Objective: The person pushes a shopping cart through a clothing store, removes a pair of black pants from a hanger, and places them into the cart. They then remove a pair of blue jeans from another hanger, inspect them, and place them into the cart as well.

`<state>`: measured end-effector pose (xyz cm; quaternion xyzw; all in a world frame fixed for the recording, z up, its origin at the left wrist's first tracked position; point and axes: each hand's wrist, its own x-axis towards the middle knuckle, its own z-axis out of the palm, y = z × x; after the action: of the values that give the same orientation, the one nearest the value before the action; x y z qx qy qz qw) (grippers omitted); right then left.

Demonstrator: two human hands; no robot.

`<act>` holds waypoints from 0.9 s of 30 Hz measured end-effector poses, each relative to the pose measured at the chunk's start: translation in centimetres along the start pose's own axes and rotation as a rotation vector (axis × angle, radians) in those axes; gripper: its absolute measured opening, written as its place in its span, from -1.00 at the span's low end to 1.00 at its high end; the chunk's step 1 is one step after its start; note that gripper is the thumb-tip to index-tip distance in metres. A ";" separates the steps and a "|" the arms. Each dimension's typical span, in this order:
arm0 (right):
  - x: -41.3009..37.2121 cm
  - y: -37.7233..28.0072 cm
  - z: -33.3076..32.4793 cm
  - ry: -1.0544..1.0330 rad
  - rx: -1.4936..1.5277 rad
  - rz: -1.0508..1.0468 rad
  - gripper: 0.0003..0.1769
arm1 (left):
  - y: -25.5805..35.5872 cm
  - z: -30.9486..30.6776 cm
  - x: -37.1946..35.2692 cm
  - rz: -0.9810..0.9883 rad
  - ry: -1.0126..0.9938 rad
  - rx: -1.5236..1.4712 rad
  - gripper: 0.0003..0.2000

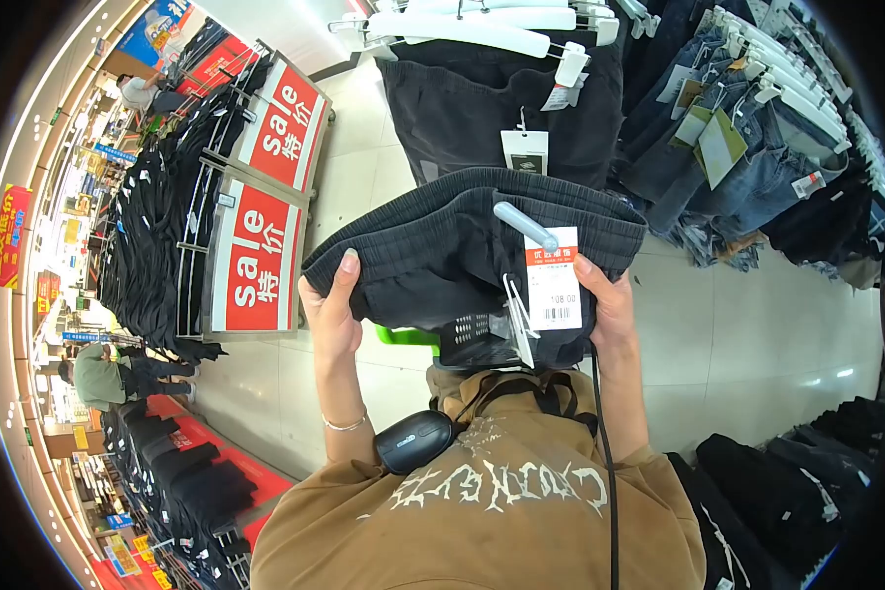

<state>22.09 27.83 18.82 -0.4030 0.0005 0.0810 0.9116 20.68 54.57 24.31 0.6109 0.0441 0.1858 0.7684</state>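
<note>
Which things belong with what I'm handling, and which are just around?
Handling:
black elastic-waist garment, in left hand and right hand
red and white paper price tag

Just around:
red rectangular sale signs
blue denim garments
white plastic hangers

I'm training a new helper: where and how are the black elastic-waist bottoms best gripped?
Likely by both ends of the waistband, from left and right, where the left hand and right hand hold it: the wide gathered band spans between them, and the price tag hangs by the right thumb.
</note>
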 end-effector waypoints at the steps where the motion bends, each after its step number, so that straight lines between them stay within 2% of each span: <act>1: -0.1 0.1 0.1 0.004 0.001 -0.005 -0.63 | 0.0 -0.1 0.0 -0.001 -0.006 0.000 -0.79; 6: -0.3 0.7 0.1 0.064 -0.051 -0.079 -0.63 | 0.3 -0.2 -0.1 0.043 -0.020 0.005 -0.77; 19: -2.0 0.9 2.9 0.016 0.016 -0.096 -0.69 | 0.4 -1.4 -1.8 0.015 0.064 -0.040 -0.80; 21: -2.2 1.0 2.8 -0.038 -0.056 -0.096 -0.53 | 0.4 -2.0 -2.0 0.010 0.088 -0.049 -0.80; 27: -2.4 1.3 2.9 -0.083 -0.076 -0.091 -0.54 | 0.7 -2.3 -2.8 0.011 0.090 -0.056 -0.79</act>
<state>19.30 30.50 19.97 -0.4332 -0.0590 0.0560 0.8976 17.29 55.90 23.96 0.5803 0.0699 0.2186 0.7814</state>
